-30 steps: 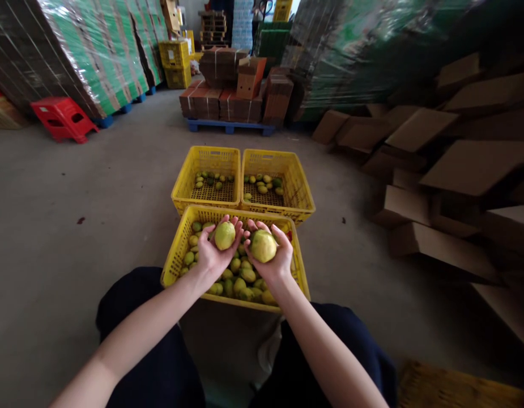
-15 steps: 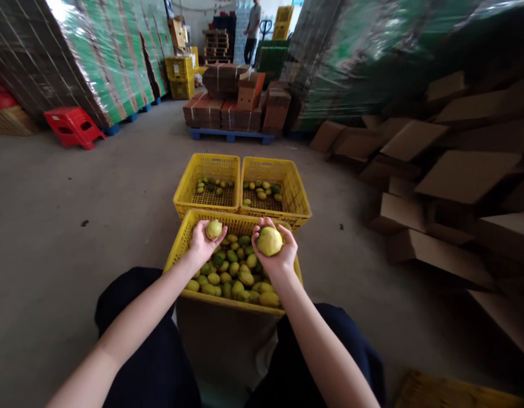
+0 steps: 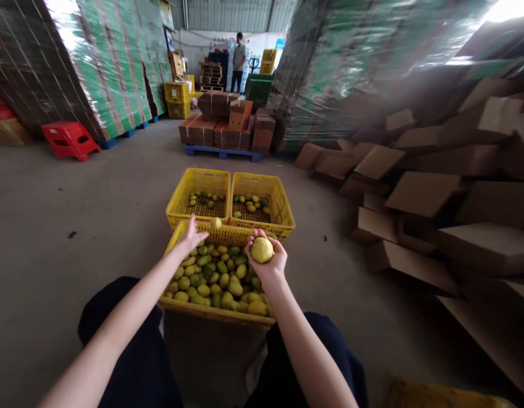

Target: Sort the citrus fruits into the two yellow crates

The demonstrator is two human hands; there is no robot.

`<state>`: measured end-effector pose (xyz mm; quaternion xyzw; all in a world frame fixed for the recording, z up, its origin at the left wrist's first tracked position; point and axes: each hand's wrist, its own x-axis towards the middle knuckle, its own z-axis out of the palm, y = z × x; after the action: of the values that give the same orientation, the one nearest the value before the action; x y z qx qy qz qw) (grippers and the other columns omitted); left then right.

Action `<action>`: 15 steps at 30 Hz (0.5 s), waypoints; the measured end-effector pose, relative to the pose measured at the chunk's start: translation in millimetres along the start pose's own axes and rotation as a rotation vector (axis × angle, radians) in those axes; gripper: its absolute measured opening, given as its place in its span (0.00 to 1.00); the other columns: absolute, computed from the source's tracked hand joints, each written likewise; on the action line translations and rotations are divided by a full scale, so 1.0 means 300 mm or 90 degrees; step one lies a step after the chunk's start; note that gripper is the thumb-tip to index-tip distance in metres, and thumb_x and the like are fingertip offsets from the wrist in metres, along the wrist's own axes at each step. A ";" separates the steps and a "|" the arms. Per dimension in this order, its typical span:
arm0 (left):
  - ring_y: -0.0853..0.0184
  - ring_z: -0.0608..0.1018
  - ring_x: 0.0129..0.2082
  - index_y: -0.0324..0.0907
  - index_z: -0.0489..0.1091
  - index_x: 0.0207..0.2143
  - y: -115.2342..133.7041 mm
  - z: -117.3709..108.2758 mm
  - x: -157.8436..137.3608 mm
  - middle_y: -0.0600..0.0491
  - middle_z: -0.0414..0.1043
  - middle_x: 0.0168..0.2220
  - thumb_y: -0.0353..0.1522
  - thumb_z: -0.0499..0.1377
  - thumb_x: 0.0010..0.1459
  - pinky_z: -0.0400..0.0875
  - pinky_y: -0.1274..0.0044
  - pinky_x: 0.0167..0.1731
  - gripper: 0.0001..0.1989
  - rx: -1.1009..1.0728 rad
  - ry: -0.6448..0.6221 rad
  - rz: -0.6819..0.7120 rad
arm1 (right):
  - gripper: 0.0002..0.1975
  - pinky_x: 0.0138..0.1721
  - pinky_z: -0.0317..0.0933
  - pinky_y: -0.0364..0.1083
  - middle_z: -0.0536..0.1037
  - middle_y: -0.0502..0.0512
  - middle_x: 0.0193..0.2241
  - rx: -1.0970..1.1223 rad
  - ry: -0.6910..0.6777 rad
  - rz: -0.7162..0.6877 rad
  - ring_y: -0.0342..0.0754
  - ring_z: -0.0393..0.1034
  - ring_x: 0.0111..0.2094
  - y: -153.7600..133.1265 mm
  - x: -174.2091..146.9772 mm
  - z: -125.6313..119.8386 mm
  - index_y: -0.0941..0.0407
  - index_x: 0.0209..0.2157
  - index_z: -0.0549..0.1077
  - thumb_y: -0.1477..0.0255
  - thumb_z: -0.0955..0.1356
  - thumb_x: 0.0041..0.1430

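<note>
My left hand (image 3: 192, 235) is open, fingers stretched forward over the far left side of the near yellow crate (image 3: 217, 314). Just off its fingertips a small yellow lemon (image 3: 216, 223) is in the air, apart from the hand. My right hand (image 3: 268, 259) cups a larger, pale yellow lemon (image 3: 262, 250) above the same crate's right side. Many green and yellow lemons (image 3: 221, 277) fill the near crate. Behind it stand a left yellow crate (image 3: 171, 211) and a right yellow crate (image 3: 286, 205), each with several lemons on the bottom.
Flattened and open cardboard boxes (image 3: 423, 192) lie heaped on the right. A red stool (image 3: 70, 140) stands at the left. Bundled cardboard rests on a blue pallet (image 3: 222, 153) farther back, between wrapped green stacks (image 3: 113, 62). A person (image 3: 238, 62) stands in the background.
My left hand has opened and let go of its lemon, which has moved off the fingers toward the rear crates. My right hand still holds its lemon. The camera view has tilted up slightly.
</note>
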<state>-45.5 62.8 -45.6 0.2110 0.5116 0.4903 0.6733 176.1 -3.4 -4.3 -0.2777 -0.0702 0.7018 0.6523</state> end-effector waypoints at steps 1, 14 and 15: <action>0.64 0.77 0.48 0.44 0.62 0.56 0.043 -0.010 0.021 0.42 0.63 0.59 0.46 0.49 0.62 0.73 0.77 0.42 0.24 0.024 0.032 0.028 | 0.10 0.30 0.71 0.45 0.80 0.53 0.29 -0.005 -0.003 -0.001 0.46 0.74 0.30 0.000 0.000 -0.005 0.54 0.32 0.74 0.73 0.66 0.44; 0.40 0.73 0.51 0.44 0.73 0.24 -0.038 -0.015 -0.188 0.44 0.79 0.34 0.31 0.70 0.35 0.55 0.55 0.57 0.11 0.723 -0.207 0.055 | 0.09 0.26 0.71 0.50 0.80 0.57 0.27 -0.125 0.144 0.134 0.51 0.74 0.27 0.103 -0.012 -0.014 0.56 0.29 0.71 0.68 0.64 0.44; 0.38 0.72 0.52 0.43 0.73 0.24 -0.040 -0.022 -0.201 0.42 0.78 0.35 0.31 0.70 0.36 0.55 0.54 0.56 0.10 0.775 -0.208 0.067 | 0.08 0.25 0.71 0.49 0.80 0.57 0.27 -0.154 0.157 0.150 0.50 0.74 0.26 0.118 -0.008 -0.022 0.56 0.29 0.70 0.67 0.65 0.46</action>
<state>-45.8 3.4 -28.4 0.6533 0.5786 0.1053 0.4768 148.2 -12.3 -25.6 -0.4441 -0.0410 0.7202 0.5314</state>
